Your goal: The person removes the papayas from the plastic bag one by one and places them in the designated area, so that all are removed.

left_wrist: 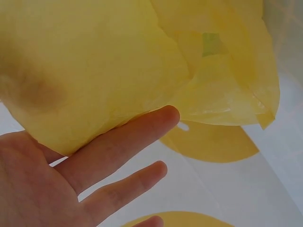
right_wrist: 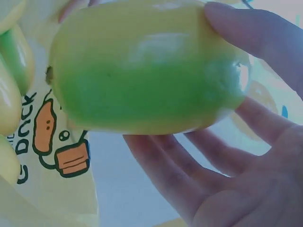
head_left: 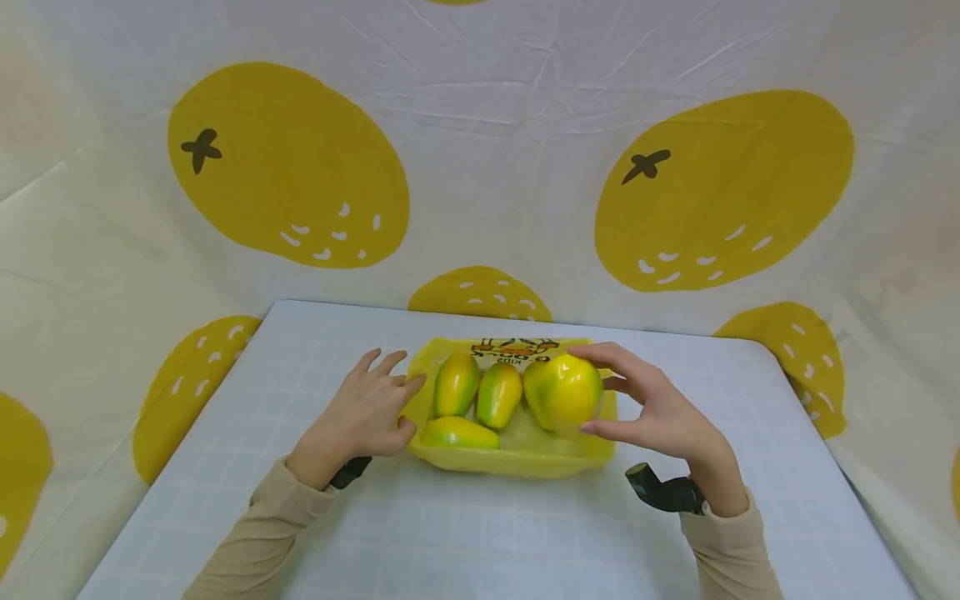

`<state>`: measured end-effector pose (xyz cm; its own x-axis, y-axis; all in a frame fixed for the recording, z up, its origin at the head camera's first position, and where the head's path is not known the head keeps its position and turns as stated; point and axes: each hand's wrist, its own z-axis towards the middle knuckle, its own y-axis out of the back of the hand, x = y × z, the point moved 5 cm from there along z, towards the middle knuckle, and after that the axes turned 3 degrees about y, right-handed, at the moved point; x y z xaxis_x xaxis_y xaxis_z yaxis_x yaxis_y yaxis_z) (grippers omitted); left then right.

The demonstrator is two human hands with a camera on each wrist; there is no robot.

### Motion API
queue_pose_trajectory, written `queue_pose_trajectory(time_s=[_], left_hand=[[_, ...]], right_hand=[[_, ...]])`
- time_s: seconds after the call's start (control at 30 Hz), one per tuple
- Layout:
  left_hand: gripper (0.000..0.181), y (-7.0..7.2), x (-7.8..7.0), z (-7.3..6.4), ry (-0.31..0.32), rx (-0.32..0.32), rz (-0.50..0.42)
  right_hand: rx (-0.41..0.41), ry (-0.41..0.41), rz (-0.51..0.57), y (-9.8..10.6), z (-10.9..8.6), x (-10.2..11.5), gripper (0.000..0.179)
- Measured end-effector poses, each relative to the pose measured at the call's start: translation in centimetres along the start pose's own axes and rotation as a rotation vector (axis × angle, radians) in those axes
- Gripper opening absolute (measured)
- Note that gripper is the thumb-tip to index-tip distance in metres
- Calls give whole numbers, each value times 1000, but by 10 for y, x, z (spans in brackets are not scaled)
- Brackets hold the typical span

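My right hand (head_left: pixel 652 404) holds a glossy yellow-green toy mango (head_left: pixel 572 392) between thumb and fingers, over the right part of a yellow, thin-walled container (head_left: pixel 517 462). The right wrist view shows the held mango (right_wrist: pixel 151 80) lying sideways, a small dark stem at one end. Inside the container are more mangoes: two upright ones (head_left: pixel 456 385), one lying along the front left (head_left: pixel 459 433), and another (head_left: pixel 534 392) partly hidden behind the held one. At the container's left edge is my left hand (head_left: pixel 371 408), fingers spread; its index finger touches the yellow wall (left_wrist: pixel 118 71).
The container stands on a pale checked table (head_left: pixel 480 542). Dark cameras are strapped at both wrists, the right one (head_left: pixel 663 490) near the container's front right corner. Behind the table hangs a white cloth (head_left: pixel 495 167) printed with large yellow fruits.
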<state>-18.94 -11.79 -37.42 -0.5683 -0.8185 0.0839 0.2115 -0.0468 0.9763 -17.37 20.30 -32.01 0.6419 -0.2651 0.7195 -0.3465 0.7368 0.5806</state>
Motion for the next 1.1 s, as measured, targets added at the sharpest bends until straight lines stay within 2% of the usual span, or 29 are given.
queue_pose_trajectory(time_s=[0.1,0.3,0.43,0.53,0.7,0.87,0.97,1.1], left_hand=[[53,0,0,1,-2,-7,2],[53,0,0,1,-2,-10,-8],[53,-1,0,1,3,-2,-7],[54,-2,0,1,5,5,-12],[53,-1,-1,1,2,-1,-8],[53,0,0,1,2,0,2],[53,0,0,1,4,4,1],[53,0,-1,2,6,4,-5]], right_hand=[[-63,15,42,2,-5,1,82],[-174,113,109,9,-13,2,86],[-253,182,206,17,-18,0,84],[-333,196,279,23,-22,-4,81],[-475,143,364,31,-28,-10,72],[-582,61,426,39,-31,-20,72],[-625,21,468,43,-33,-26,70],[-661,12,492,48,-36,-35,68]])
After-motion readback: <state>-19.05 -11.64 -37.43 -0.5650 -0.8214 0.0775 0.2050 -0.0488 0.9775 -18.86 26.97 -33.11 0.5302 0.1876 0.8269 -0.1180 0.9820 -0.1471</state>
